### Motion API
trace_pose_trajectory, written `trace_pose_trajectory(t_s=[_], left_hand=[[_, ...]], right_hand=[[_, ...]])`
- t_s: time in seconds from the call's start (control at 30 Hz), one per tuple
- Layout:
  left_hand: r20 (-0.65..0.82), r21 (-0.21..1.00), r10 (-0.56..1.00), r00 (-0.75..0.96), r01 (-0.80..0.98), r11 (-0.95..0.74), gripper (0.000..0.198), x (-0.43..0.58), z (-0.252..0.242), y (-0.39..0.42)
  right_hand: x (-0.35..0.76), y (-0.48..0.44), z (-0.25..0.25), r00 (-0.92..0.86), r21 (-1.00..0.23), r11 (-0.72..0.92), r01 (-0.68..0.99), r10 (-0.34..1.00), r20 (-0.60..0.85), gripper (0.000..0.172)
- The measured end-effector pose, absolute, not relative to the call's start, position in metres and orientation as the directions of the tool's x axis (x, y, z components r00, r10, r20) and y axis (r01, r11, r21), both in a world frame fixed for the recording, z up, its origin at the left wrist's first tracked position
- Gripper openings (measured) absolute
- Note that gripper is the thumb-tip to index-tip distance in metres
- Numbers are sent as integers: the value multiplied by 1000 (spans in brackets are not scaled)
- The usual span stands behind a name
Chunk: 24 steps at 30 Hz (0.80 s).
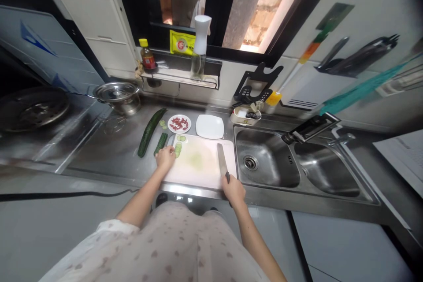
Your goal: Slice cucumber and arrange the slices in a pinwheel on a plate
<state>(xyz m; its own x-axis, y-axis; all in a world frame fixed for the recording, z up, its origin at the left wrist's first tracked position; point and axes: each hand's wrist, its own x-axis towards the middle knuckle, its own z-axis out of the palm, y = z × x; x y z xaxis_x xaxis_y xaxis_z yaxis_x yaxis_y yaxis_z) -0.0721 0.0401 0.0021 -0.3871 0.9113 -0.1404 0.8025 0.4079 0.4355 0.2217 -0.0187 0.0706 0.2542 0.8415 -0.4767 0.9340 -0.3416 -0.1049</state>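
My right hand [233,190] is wrapped round the dark handle of a kitchen knife [221,158]. Its blade lies over the right side of a white cutting board [205,174], tip pointing away from me. At the board's left edge, my left hand [165,158] has its fingers bent together beside several cucumber slices [178,149]; what they pinch, if anything, is too small to tell. Just beyond that hand is a cut piece of cucumber [161,143], and a long whole cucumber [151,132] lies farther left. A damp greenish patch marks the board's middle.
Behind the board stand a small plate of chopped red bits [179,124] and a white square plate [209,126]. A double sink [267,172] adjoins on the right. A lidded steel pot [119,97] stands back left, and a shelf [181,78] holds bottles.
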Motion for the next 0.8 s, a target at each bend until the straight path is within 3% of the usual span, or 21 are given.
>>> trace_pose_trajectory(t_s=[0.23,0.6,0.8], left_hand=[[-106,469,923,-369,800,374,31,-59,12,64],[-124,282,937,-326,894,348,36,-50,16,106],[-122,304,945,-302,895,325,30,-51,12,112]], right_hand=[[219,-17,75,232,-114,-322,940,845,-481,44],[220,-17,75,231,-115,-327,938,837,-496,46],[221,-17,76,232,-112,-325,939,838,-493,44]])
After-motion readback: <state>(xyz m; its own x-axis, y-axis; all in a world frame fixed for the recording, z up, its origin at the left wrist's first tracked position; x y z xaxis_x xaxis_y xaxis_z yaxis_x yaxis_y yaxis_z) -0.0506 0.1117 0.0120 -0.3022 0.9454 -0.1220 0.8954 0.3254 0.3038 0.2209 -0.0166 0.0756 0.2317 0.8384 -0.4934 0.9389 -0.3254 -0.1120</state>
